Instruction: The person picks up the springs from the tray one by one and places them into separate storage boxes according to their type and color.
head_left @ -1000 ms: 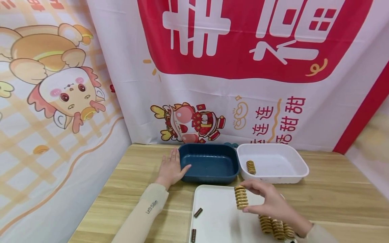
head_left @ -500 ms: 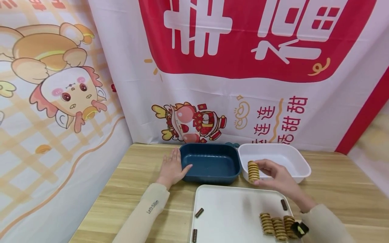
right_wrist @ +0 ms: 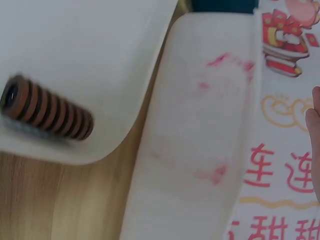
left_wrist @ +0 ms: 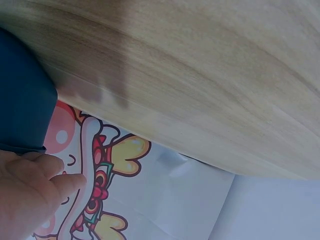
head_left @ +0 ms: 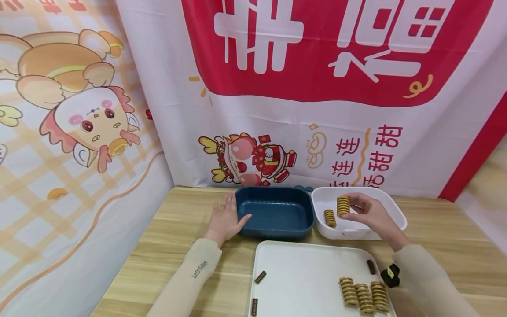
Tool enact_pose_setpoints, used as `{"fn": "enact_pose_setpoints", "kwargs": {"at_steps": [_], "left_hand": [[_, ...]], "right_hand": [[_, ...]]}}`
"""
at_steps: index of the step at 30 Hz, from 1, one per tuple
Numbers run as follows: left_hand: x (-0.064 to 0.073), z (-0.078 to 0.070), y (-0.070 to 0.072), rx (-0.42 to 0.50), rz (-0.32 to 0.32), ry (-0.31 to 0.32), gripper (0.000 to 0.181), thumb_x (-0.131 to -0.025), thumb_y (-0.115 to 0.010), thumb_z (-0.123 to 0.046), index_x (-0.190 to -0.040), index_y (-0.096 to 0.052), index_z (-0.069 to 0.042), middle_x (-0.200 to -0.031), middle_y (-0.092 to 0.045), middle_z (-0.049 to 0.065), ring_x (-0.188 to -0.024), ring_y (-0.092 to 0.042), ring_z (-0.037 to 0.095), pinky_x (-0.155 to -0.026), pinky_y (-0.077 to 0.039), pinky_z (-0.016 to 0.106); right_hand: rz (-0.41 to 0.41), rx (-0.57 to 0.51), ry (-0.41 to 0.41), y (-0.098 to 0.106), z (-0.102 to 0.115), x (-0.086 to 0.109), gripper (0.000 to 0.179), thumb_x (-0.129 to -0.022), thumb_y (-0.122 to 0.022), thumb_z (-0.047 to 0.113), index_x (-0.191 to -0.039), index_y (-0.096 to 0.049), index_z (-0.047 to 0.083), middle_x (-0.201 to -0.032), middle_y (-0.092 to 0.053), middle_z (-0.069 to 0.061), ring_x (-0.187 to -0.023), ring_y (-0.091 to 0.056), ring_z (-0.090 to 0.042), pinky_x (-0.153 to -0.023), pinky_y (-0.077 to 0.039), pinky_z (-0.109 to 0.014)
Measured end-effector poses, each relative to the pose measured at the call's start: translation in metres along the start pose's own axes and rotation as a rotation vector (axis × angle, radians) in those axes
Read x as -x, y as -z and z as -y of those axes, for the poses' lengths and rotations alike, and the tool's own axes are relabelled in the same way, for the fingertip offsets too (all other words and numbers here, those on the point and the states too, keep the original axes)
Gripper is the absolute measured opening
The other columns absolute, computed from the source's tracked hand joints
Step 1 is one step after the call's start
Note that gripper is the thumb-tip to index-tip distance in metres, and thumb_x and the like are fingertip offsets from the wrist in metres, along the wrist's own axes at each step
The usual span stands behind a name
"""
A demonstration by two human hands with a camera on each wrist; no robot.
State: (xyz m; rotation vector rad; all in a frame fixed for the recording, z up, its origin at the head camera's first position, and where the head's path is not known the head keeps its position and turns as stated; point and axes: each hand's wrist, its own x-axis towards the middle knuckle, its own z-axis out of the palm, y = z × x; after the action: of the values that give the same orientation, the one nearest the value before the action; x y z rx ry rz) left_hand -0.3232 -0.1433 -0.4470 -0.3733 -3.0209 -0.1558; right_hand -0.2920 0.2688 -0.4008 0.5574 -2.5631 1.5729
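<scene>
My right hand (head_left: pixel 370 213) pinches a thick yellow coil spring (head_left: pixel 343 207) between thumb and fingers, above the white bin (head_left: pixel 390 220). Another yellow spring (head_left: pixel 329 218) lies inside that bin, near its left wall. With fingers spread, my left hand (head_left: pixel 225 222) rests against the left side of the dark blue bin (head_left: pixel 273 215); its fingers (left_wrist: pixel 70 185) also show in the left wrist view. On the white tray (head_left: pixel 297 281), several yellow springs (head_left: pixel 363 297) lie together at the right. Only an edge of the right hand (right_wrist: pixel 316 130) enters the right wrist view, and its held spring is hidden there.
A small brown spring (head_left: pixel 371 267) lies near the tray's right corner, seen closer as a ribbed brown coil (right_wrist: pixel 47 107). Two small dark springs (head_left: pixel 260 277) lie along the tray's left edge. A printed cloth (head_left: pixel 253 114) hangs behind the wooden table (head_left: pixel 150 251).
My right hand has carried the yellow spring from over the tray, up and right, to above the white bin. My left hand stays in place at the blue bin.
</scene>
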Motion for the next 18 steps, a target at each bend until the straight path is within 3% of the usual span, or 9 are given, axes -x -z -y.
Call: {"fn": "enact_pose_setpoints", "kwargs": {"at_steps": [3,11,18], "left_hand": [[0.000,0.000,0.001,-0.008,-0.001,0.001,0.088,-0.095,-0.036,-0.061,-0.146,-0.023,0.010,-0.153,-0.022,0.023,-0.142,-0.018,0.034,-0.111,-0.016,0.056],[-0.002,0.000,-0.002,-0.011,-0.001,0.002,0.089,-0.095,-0.035,-0.062,-0.146,-0.022,0.010,-0.154,-0.021,0.023,-0.142,-0.017,0.034,-0.111,-0.015,0.056],[0.000,-0.001,-0.001,0.029,-0.022,0.003,0.087,-0.095,-0.040,-0.058,-0.146,-0.022,0.011,-0.153,-0.022,0.024,-0.142,-0.018,0.034,-0.111,-0.016,0.057]], "right_hand": [[0.010,0.047,-0.017,0.002,-0.007,-0.004,0.050,-0.082,-0.077,0.017,-0.123,-0.056,-0.003,-0.116,-0.061,-0.016,-0.106,-0.055,0.000,-0.095,-0.041,-0.018],[0.059,0.226,-0.094,0.012,-0.023,-0.020,0.059,-0.078,-0.080,0.028,-0.123,-0.057,-0.002,-0.117,-0.060,-0.017,-0.115,-0.052,-0.036,-0.101,-0.037,-0.050],[0.141,0.406,-0.077,0.013,-0.036,-0.036,0.055,-0.072,-0.084,0.022,-0.116,-0.061,-0.002,-0.111,-0.063,-0.015,-0.108,-0.055,-0.037,-0.097,-0.041,-0.054]]}}
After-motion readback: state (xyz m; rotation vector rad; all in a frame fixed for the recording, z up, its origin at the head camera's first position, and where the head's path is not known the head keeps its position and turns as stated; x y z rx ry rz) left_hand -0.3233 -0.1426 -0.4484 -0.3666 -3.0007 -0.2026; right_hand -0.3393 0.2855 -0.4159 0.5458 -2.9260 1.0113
